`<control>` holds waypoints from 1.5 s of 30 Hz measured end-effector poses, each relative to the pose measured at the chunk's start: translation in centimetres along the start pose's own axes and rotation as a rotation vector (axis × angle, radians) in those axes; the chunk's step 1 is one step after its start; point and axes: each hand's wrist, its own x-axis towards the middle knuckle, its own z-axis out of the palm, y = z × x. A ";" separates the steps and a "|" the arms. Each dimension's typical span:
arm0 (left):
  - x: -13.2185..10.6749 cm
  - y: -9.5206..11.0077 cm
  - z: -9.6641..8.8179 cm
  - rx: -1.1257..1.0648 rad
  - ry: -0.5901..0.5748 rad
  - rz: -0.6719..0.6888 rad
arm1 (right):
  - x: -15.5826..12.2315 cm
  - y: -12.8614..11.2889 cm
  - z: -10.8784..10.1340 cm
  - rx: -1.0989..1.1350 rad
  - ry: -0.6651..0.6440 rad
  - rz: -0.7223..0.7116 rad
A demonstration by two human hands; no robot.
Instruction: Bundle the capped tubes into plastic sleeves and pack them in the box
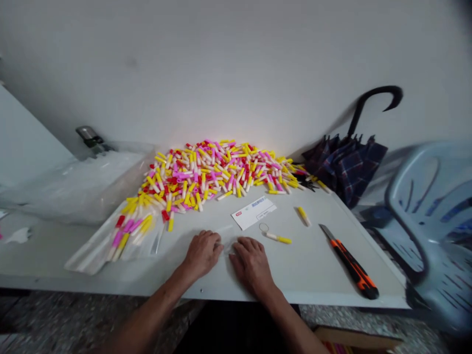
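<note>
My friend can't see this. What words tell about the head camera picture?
A left hand and a right hand rest on a white table, in front of a big heap of pink, red and yellow plastic tubes. An orange utility knife lies to the right.

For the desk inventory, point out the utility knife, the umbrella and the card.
Utility knife point(354, 268): head view, on the orange and black handle.
Umbrella point(344, 169): head view, on the folded plaid cloth.
Card point(253, 213): head view, on its white face.
</note>
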 end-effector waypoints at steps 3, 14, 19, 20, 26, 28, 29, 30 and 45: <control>1.2 1.2 0.8 -0.027 0.002 -0.002 | -0.1 0.1 0.0 -0.018 0.005 -0.019; 0.1 -0.6 4.2 -0.383 0.309 0.142 | 7.1 9.0 -8.0 0.168 -0.055 0.126; 0.1 -0.4 4.2 -0.292 0.254 0.201 | 13.4 13.9 -9.3 -0.043 -0.372 0.136; 0.1 -0.3 4.1 -0.272 0.245 0.210 | 14.3 14.5 -9.1 -0.049 -0.419 0.140; 0.1 -0.1 4.1 -0.240 0.208 0.233 | 17.8 16.5 -7.8 -0.097 -0.504 0.365; 0.1 -0.2 4.1 -0.250 0.211 0.220 | 18.1 16.9 -7.5 -0.090 -0.517 0.443; 0.1 -0.2 4.1 -0.257 0.215 0.215 | 18.1 17.0 -7.4 -0.080 -0.511 0.476; 0.1 -0.2 4.1 -0.267 0.219 0.214 | 18.0 17.0 -7.2 -0.065 -0.494 0.503; -0.4 -0.1 4.0 -0.329 0.352 0.227 | 3.7 10.3 -12.5 0.618 0.286 0.646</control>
